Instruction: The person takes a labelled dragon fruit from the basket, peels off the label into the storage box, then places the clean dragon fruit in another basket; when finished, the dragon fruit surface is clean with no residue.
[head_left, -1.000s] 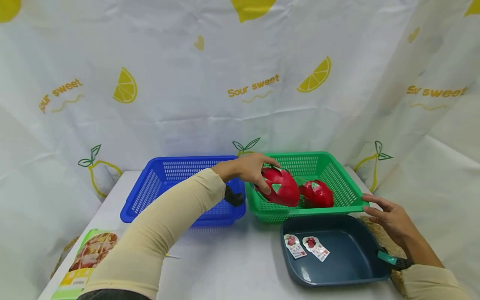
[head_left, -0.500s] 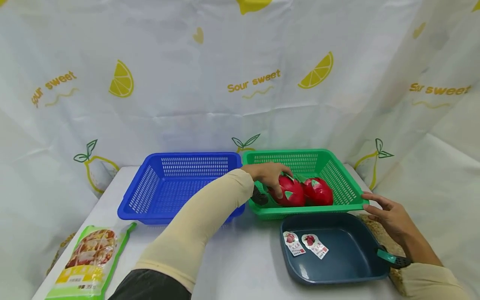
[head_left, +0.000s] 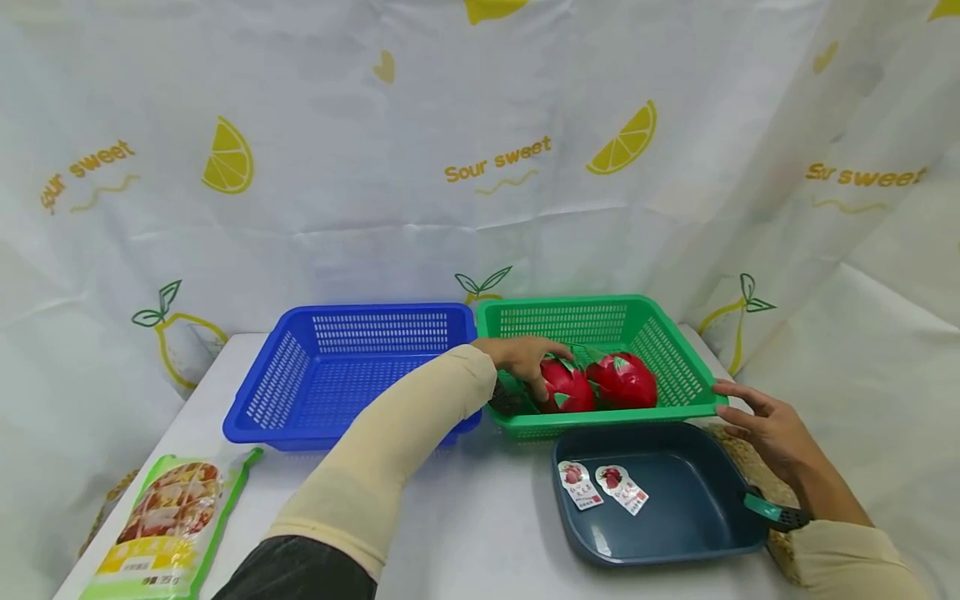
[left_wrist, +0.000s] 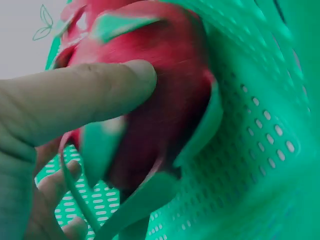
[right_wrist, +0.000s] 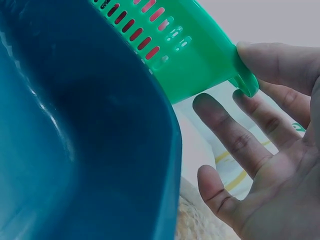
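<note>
My left hand (head_left: 525, 360) reaches into the green basket (head_left: 693, 408) and holds the left of two red dragon fruits. In the left wrist view the thumb lies across this dragon fruit (left_wrist: 170, 65), whose green scales hang down, and other fingers show below it. The second dragon fruit (head_left: 626, 382) lies right beside it in the basket. My right hand (head_left: 772, 433) is at the basket's front right corner. In the right wrist view its thumb and a finger pinch the green rim (right_wrist: 245, 80), while the other fingers spread apart below.
A dark blue tray (head_left: 675, 517) with two fruit labels (head_left: 621, 490) stands in front of the green basket. A blue basket (head_left: 360, 392) is at the left. A green and yellow food packet (head_left: 172, 525) lies front left. A printed white curtain (head_left: 337, 167) hangs behind.
My left hand has moved right and down with its dragon fruit, from above the basket's left side to inside, next to the other fruit. My right hand keeps to the rim.
</note>
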